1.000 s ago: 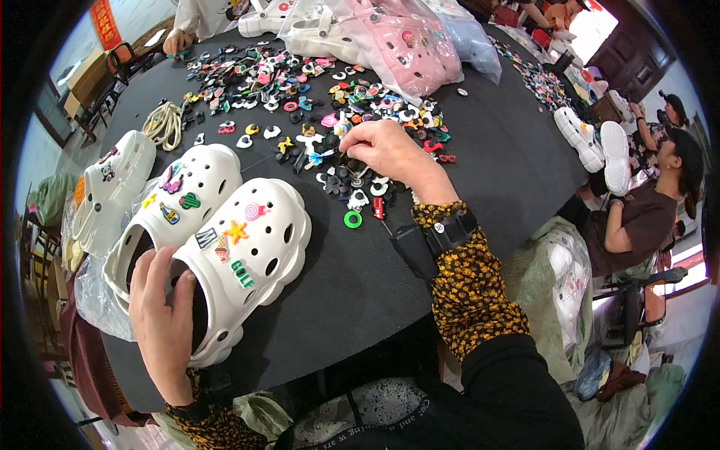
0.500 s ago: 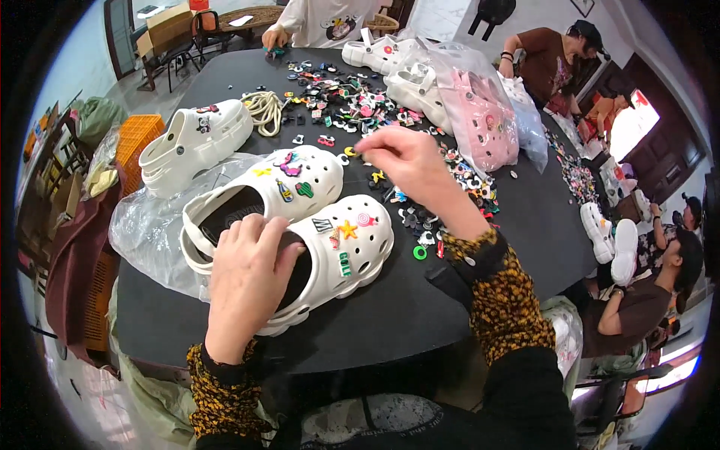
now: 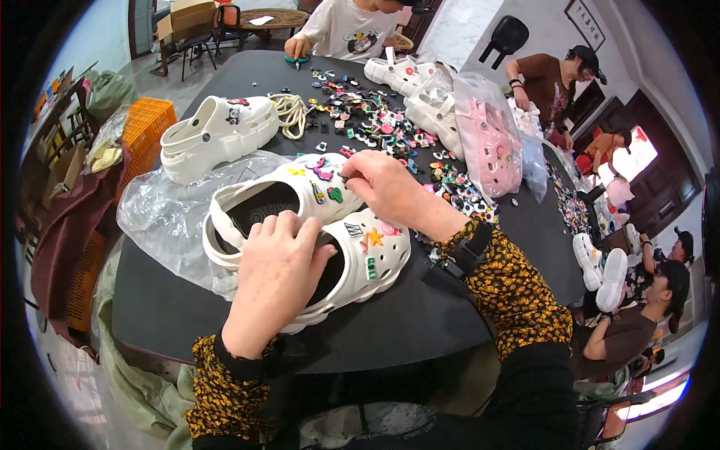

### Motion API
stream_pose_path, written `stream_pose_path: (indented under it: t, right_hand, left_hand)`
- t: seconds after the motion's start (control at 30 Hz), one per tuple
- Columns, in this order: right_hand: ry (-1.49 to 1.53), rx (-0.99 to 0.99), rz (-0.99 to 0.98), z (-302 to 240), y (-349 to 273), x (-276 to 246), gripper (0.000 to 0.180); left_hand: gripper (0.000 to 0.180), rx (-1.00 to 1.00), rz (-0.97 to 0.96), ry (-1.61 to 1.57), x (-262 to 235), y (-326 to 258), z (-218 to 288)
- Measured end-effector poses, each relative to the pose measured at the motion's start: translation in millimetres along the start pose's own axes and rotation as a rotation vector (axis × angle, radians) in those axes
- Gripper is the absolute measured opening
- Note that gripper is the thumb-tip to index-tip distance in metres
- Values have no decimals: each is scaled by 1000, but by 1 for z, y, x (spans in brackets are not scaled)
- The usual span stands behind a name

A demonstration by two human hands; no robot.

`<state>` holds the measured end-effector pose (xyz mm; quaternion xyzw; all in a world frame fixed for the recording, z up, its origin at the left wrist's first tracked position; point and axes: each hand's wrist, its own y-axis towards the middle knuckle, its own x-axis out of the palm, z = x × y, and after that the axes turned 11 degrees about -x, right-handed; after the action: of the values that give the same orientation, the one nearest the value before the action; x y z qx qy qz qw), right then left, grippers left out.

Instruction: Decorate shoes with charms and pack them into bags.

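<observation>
Two white clogs lie side by side in front of me. On the far clog (image 3: 306, 186) are purple, yellow, bottle and cactus charms; a star, a lollipop and other charms dot the near clog (image 3: 390, 259). My left hand (image 3: 274, 274) grips their adjoining sides at the foot openings, thumb inside the near one. Over the far clog's toe, my right hand (image 3: 394, 191) is pinched, its fingertips at the holes beside the charms. A tiny dark bit shows at those fingertips, too small to name. Beyond the hand spreads a pile of loose charms (image 3: 360, 116).
Another white clog (image 3: 217, 142) stands at the left by a clear plastic bag (image 3: 172, 217) and a coil of cord (image 3: 292, 112). Bagged pink clogs (image 3: 495, 150) and white clogs (image 3: 435, 116) line the back right. Across the table, a co-worker's hand (image 3: 298, 49) holds something green.
My right hand has moved from above the loose charms back to the far clog's toe. My left hand keeps its grip. The view has shifted, showing more of the people opposite.
</observation>
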<state>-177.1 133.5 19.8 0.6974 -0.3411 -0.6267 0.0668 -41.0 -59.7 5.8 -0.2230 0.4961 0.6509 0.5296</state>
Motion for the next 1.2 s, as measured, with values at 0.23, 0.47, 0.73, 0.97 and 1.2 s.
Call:
stream_pose_path:
  t: [0.23, 0.47, 0.73, 0.97, 1.2]
  right_hand:
    - [-86, -32, 99, 6, 4, -4, 8]
    - [-104, -48, 81, 14, 2, -1, 6]
    - [-37, -44, 70, 12, 6, 3, 6]
    - [89, 111, 20, 20, 9, 1, 10]
    - [41, 98, -31, 19, 12, 0, 12]
  left_hand:
    - [30, 1, -3, 5, -5, -2, 0]
    - [31, 5, 5, -10, -1, -1, 2]
    - [30, 4, 5, -16, 0, 0, 0]
    - [31, 9, 11, -19, 0, 1, -1]
    - [31, 4, -1, -18, -2, 2, 0]
